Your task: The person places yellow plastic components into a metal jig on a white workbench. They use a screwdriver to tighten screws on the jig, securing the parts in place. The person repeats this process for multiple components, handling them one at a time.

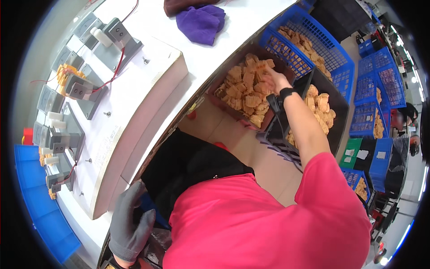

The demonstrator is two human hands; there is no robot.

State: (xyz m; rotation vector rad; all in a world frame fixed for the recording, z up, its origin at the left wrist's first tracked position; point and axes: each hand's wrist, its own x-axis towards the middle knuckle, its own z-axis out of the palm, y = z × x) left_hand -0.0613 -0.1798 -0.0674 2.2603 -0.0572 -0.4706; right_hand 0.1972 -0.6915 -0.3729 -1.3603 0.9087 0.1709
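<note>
My right hand (274, 81), bare and with a dark band at the wrist, reaches into a brown bin (219, 99) on the right. Its fingers are spread over a heap of small tan moulded pieces (244, 85) and touch those near the bin's far side. No piece is plainly gripped. My left hand (130, 226) wears a grey glove and hangs at the near edge of the white bench. Thumb and fingers stand apart, with nothing visible between them. Just beside it is a dark, partly hidden item with a shiny clear wrapping (160, 244).
On the white bench (148, 58) stand several grey fixtures (80, 89) with red wires, one bearing orange pieces. A purple cloth (201, 23) lies at the back. A black bin (338, 110) and a blue crate (342, 58) hold more tan pieces. A blue tray (45, 215) sits far left.
</note>
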